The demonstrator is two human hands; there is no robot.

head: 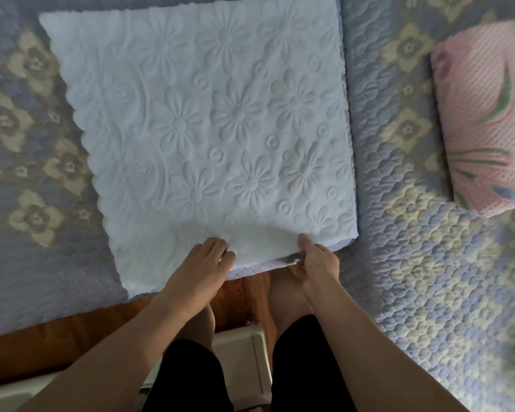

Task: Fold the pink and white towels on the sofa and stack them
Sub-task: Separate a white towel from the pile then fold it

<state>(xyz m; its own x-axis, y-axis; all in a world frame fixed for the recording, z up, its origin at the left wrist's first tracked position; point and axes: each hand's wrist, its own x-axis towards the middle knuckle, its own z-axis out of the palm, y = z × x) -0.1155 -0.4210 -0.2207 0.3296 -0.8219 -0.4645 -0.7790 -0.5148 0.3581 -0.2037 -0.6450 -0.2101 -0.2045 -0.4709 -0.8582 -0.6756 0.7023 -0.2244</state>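
Observation:
A white towel (pixel 202 114) with an embossed flower pattern lies spread flat on the sofa, its scalloped edge on the left. My left hand (pixel 204 261) pinches its near edge, and my right hand (pixel 318 260) pinches the same edge a little to the right. Between the two hands the edge is lifted slightly off the seat. A pink towel (pixel 485 114) with green and blue flower marks lies folded at the right edge of the view, apart from the white one.
The sofa carries a quilted blue-grey cover (pixel 405 248) with cream flower patches. Below its front edge are a wooden floor (pixel 238 295), my knees in black shorts and a white stool (pixel 238 358).

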